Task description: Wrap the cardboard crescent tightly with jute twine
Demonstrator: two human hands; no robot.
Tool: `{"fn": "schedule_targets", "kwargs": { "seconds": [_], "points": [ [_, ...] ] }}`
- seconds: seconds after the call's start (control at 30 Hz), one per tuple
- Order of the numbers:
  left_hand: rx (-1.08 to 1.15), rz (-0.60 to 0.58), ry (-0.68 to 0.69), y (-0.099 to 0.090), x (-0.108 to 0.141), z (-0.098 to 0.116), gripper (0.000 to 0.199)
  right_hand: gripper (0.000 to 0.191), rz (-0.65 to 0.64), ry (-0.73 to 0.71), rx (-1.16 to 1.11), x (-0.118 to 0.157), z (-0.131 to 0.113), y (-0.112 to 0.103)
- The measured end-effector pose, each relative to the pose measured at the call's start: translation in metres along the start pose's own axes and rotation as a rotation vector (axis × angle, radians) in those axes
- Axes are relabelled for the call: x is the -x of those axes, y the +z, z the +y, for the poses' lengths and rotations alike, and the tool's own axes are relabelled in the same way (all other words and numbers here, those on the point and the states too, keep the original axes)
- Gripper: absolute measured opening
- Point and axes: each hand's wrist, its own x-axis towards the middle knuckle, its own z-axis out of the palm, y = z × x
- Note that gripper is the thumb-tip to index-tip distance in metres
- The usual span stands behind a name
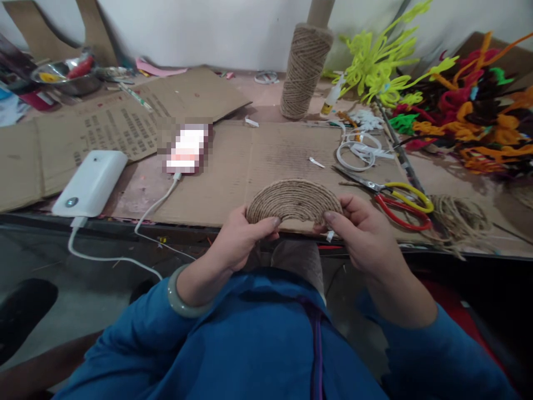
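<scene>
A half-ring of twine (295, 197), made of several curved rows side by side, is held above the table's front edge. My left hand (241, 236) grips its left end, thumb on top and fingers underneath. Its right end is pinched by my right hand (360, 230), with the thumb on top. Scissors (402, 205) with red and yellow handles lie just right of my right hand, beside a loose bundle of twine (462, 219). Behind the piece, a tall twine spool (306, 69) stands upright.
Cardboard (225, 183) covers much of the table. At the left are a white power bank (91, 183), a phone (187, 147), cables and a metal bowl (69, 78). Bright fuzzy stems (470, 116), a small glue bottle (332, 97) and white rings (358, 153) lie at the right.
</scene>
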Motion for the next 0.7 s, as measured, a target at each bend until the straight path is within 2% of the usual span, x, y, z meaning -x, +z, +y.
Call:
{"fn": "schedule_targets", "kwargs": {
  "seconds": [0.17,0.3,0.43,0.53,0.63,0.7],
  "points": [
    [-0.012,-0.042,-0.002,-0.003,0.001,0.001,0.025,0.022,0.003,-0.001,-0.002,0.002,0.000,0.002],
    [-0.036,-0.019,-0.002,-0.005,0.002,0.001,0.024,0.023,0.026,-0.006,-0.006,0.002,-0.003,0.001],
    [-0.095,-0.011,0.018,-0.006,0.003,0.001,0.020,0.032,-0.062,0.002,0.066,0.002,-0.008,-0.008],
    [-0.137,-0.106,-0.007,-0.007,0.002,0.003,0.017,0.031,-0.112,-0.013,0.147,-0.001,-0.011,-0.014],
    [-0.048,-0.133,-0.035,-0.008,0.001,0.007,0.024,0.021,-0.104,0.025,0.103,-0.006,-0.011,-0.014],
    [0.104,-0.082,0.017,-0.008,0.001,0.008,0.035,0.019,-0.004,0.030,0.008,-0.009,-0.009,-0.009]
  ]
}}
